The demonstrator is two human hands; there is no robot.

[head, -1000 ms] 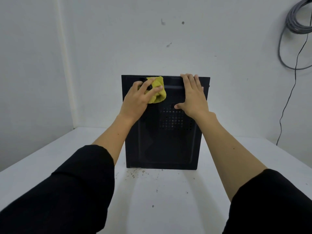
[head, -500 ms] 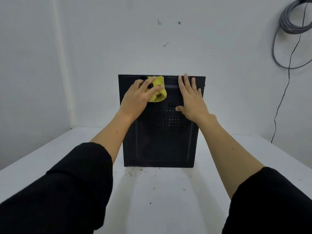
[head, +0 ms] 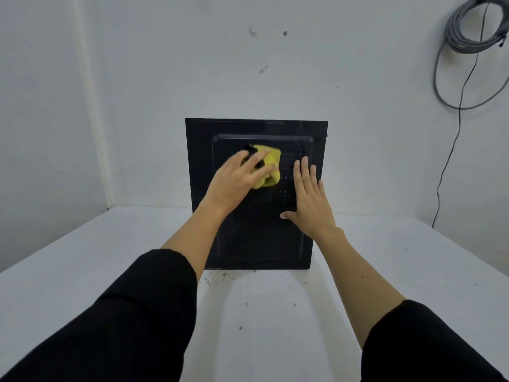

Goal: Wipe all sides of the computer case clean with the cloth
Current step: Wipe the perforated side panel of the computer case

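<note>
Black computer case [head: 256,238] upright on the white table [head: 275,326], near the far wall. Left hand [head: 237,180] holding the crumpled yellow cloth [head: 271,164] against the panel's upper part, fingers bent over it. Right hand [head: 309,199] flat on the panel just beside, fingers straight.

cloth [head: 268,168] half-hidden under left hand [head: 237,180]
</note>
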